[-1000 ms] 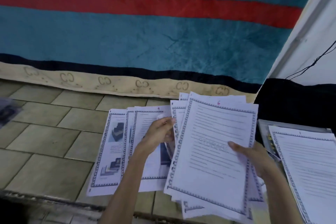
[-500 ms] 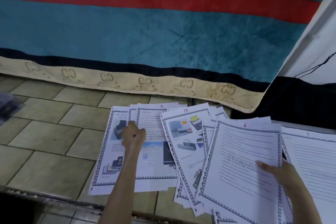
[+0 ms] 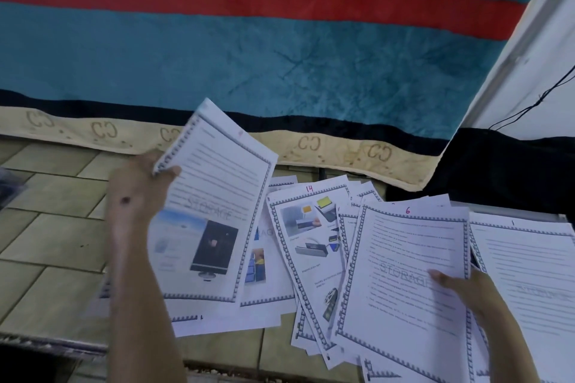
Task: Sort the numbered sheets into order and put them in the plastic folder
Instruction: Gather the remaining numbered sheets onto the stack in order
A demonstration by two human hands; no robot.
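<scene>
Here the left hand (image 3: 137,193) pinches the upper left edge of a lifted sheet (image 3: 211,211), thumb on its printed face and fingers curled behind; the sheet is tilted, carries lines of text, a faint STORAGE watermark and a picture of a dark device on a stand, and its red number is too blurred to read. Taking the sheet marked 14 (image 3: 311,242) as the landmark: the lifted sheet hangs just to its left, over a few more sheets lying flat (image 3: 258,283) on the tiled floor (image 3: 53,227). To the right of sheet 14, overlapping it, is the sheet marked 6 (image 3: 407,274), the top of a fanned stack that the right hand (image 3: 460,286) grips by its right edge, thumb laid on the face and fingers hidden underneath. Further right again lies the sheet marked 1 (image 3: 529,274), seemingly resting on a grey flat thing whose rim (image 3: 529,217) shows at the top; whether that is the plastic folder I cannot tell. Beyond sheet 14 stretches a teal blanket (image 3: 249,56) with a red stripe and a beige border.
</scene>
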